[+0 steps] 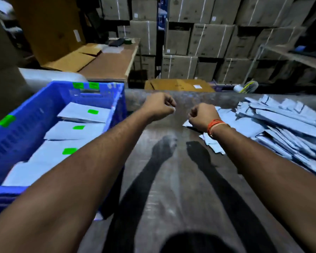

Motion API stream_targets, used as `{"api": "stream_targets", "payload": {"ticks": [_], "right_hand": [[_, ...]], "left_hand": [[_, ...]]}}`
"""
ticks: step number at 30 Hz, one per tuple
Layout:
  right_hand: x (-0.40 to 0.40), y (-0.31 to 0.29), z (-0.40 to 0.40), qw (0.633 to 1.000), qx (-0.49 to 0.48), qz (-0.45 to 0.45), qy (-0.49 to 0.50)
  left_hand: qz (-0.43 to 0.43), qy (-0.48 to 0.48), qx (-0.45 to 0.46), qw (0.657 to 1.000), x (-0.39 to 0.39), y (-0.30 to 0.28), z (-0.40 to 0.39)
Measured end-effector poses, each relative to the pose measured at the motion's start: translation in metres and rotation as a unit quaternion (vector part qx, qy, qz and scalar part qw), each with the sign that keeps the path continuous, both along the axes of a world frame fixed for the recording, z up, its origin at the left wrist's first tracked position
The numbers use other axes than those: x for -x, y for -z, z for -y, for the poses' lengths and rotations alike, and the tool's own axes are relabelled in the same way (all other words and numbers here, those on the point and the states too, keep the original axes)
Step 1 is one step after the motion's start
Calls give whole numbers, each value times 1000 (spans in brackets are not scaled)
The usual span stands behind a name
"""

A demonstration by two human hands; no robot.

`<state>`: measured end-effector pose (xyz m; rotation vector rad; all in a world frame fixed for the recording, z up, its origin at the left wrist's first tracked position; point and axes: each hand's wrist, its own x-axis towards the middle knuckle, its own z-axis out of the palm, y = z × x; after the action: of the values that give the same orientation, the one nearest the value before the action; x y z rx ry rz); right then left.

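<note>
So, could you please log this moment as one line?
left hand: curled above table | right hand: curled beside bag pile | crate: holds packets

One view was taken by a wide-angle camera worn on the head. It was aimed forward and down across the table [162,179], and the left grip [159,106] and right grip [202,115] were seen from behind and above, at the end of outstretched forearms. A blue crate [31,121] was framed left of the left grip, a heap of envelopes [281,121] right of the right grip, stacked cartons [208,39] far beyond both.
</note>
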<state>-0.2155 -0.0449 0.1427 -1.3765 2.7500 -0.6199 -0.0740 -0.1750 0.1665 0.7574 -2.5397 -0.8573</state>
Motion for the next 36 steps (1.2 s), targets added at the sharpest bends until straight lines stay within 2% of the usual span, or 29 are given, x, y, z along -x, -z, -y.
{"api": "stream_targets", "payload": {"ticks": [6, 13, 19, 23, 26, 28, 31, 34, 36], "right_hand": [[64, 54, -29, 998, -49, -9, -34], [97, 111, 3, 976, -129, -166, -59], [120, 126, 34, 955, -179, -232, -37], [127, 120, 41, 942, -201, -260, -66], [119, 110, 37, 958, -121, -245, -84], [109, 99, 29, 969, -31, -220, -106], [86, 79, 10, 980, 156, -99, -70], [58, 59, -10, 950, 306, 64, 3], [38, 51, -22, 920, 357, 157, 27]], "left_hand": [[48, -57, -37, 996, 70, 64, -54], [56, -123, -88, 987, 106, 123, -73], [63, -150, -110, 980, 110, 146, -60], [55, -180, -117, 975, 104, 150, -50], [17, -229, -139, 963, 97, 152, -47], [-15, -259, -147, 955, 90, 150, -48], [-59, -302, -166, 937, 78, 143, -51], [-108, -340, -219, 908, 62, 140, -53], [-132, -342, -240, 899, 49, 141, -54]]}}
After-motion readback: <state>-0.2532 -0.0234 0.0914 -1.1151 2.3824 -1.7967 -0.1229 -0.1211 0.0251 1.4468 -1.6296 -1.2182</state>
